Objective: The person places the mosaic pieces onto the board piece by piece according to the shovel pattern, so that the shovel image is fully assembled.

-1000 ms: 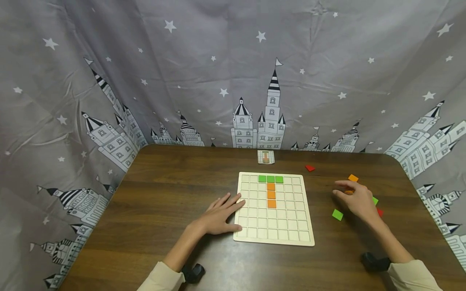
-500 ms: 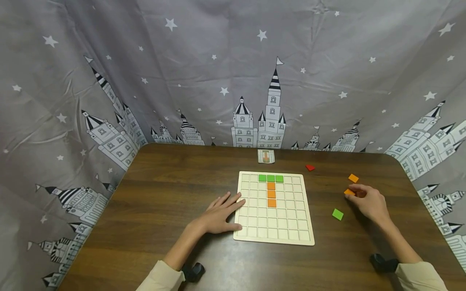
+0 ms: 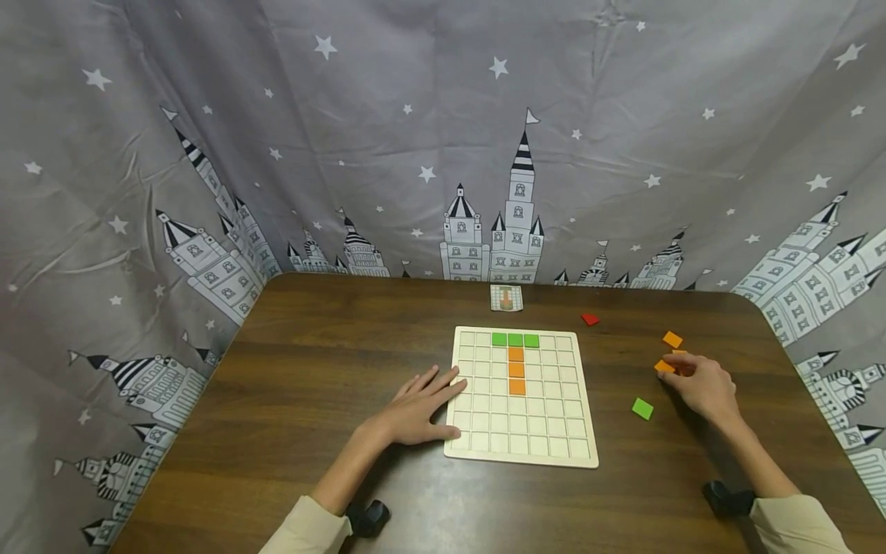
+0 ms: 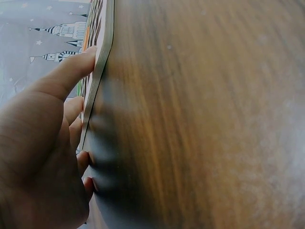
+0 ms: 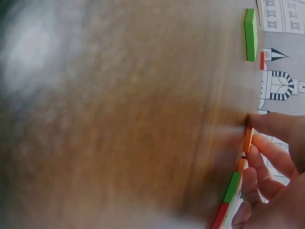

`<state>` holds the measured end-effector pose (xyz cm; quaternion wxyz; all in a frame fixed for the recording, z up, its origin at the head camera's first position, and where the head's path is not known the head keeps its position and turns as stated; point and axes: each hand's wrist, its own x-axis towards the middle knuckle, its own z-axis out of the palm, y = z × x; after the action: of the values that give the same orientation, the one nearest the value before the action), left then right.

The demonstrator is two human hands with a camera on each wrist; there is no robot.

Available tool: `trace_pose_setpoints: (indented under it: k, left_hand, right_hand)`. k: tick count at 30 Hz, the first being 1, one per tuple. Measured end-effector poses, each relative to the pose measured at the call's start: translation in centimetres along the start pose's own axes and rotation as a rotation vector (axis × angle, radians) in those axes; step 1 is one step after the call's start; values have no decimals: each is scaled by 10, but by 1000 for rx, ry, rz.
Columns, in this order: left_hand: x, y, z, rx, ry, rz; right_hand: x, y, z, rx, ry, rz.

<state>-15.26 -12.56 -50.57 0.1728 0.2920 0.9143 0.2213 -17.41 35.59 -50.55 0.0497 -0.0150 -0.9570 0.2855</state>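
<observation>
With the middle of the board (image 3: 554,427) as our clock centre and twelve towards the far edge of the surface (image 3: 291,369), the orange tile (image 3: 661,365) we are handling lies near three o'clock, a touch towards two. Our right hand (image 3: 704,388) pinches it: thumb and forefinger are curled in, barely parted, with the tile between their tips. We cannot tell whether it has left the surface at all.

The neighbours are what we should mind. From the right hand, a second orange tile (image 3: 672,339) sits at eleven o'clock, with a third orange tile (image 3: 681,352) between it and our forefinger, partly hidden. A loose green tile (image 3: 642,408) lies between eight and nine. The right wrist view also shows another green tile (image 5: 231,187) and a red tile (image 5: 219,215) close by the curled fingers.

The tiles are thin, so we would do best to press on opposite edges with the fingertips, then raise the tile straight up before swinging it sideways; a low drag could nudge the third one. Lifting the spare fingers a little would spare the rest.

At nine o'clock our left hand (image 3: 418,412) is spread wide, gripping nothing, its fingertips and thumb on the board's edge. Light, even pressure there should be enough to steady the board without shifting it.
</observation>
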Motion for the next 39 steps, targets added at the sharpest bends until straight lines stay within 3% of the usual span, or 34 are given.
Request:
trace_pose_setpoints:
  k: [12, 39]
  left_hand:
    - [0, -1, 2, 4, 2, -2]
    - [-1, -1, 1, -8, 8, 3]
  right_hand:
    - [2, -21, 7, 38, -13, -50]
    - [-19, -127, 62, 209, -176, -251]
